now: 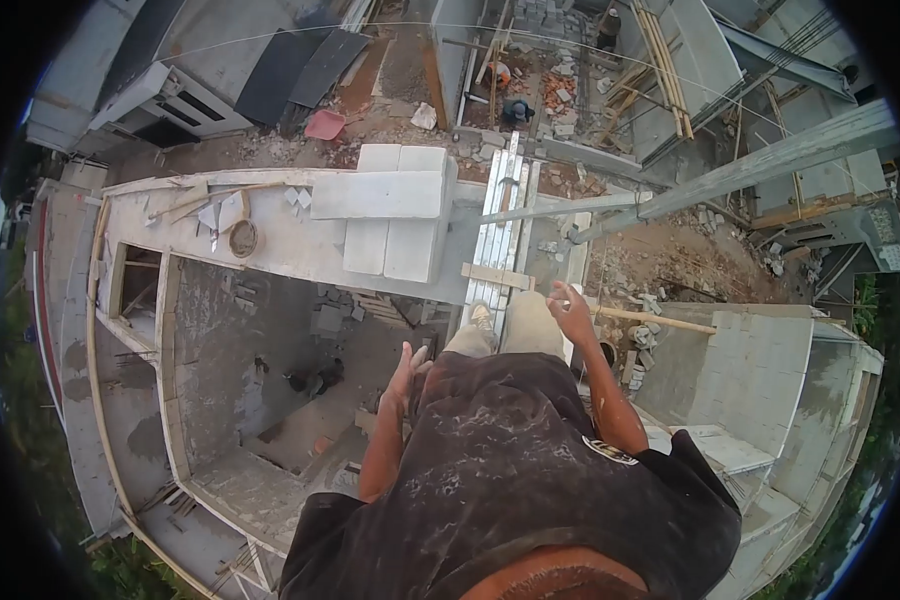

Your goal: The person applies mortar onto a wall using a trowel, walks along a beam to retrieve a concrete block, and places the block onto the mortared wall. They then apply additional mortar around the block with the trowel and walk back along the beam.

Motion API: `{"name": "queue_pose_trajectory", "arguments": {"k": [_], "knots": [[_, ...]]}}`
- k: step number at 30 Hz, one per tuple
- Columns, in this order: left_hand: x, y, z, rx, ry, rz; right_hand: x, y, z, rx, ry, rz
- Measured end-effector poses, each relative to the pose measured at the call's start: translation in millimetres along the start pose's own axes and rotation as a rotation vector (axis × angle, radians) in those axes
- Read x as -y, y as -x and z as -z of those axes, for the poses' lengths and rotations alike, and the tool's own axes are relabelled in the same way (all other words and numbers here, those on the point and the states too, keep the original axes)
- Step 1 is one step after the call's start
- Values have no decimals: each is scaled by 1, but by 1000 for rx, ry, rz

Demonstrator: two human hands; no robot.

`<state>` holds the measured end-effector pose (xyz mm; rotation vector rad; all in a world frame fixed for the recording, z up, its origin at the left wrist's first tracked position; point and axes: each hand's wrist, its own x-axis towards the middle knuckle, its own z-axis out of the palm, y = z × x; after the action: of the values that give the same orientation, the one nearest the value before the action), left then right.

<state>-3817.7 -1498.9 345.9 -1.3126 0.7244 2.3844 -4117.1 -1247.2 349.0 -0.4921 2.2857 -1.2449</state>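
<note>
My left hand [407, 372] hangs beside my left thigh with its fingers stretched out and nothing in it. In front of my right thigh, my right hand [572, 314] is held with loosely bent fingers apart, also holding nothing. My feet are on a narrow walkway of long pale metal strips [496, 235], with a short wooden board [497, 276] lying across it. Ahead and to the left of my hands, a stack of white blocks [395, 205] stands on the concrete ledge [300, 245].
A round bucket [242, 238] sits farther left on the ledge. A long grey beam [740, 165] slants across the right. Deep open rooms drop away on both sides. Below, a person in a cap [517, 111] is near broken red bricks [558, 92]. A pink tub [325, 125] lies beyond.
</note>
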Motion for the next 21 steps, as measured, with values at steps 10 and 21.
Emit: {"name": "queue_pose_trajectory", "arguments": {"k": [10, 21], "knots": [[-90, 6, -4, -449, 543, -528, 65, -165, -52, 484, -3, -153], [-93, -144, -83, -639, 1421, -627, 30, -480, -169, 749, 712, 266]]}}
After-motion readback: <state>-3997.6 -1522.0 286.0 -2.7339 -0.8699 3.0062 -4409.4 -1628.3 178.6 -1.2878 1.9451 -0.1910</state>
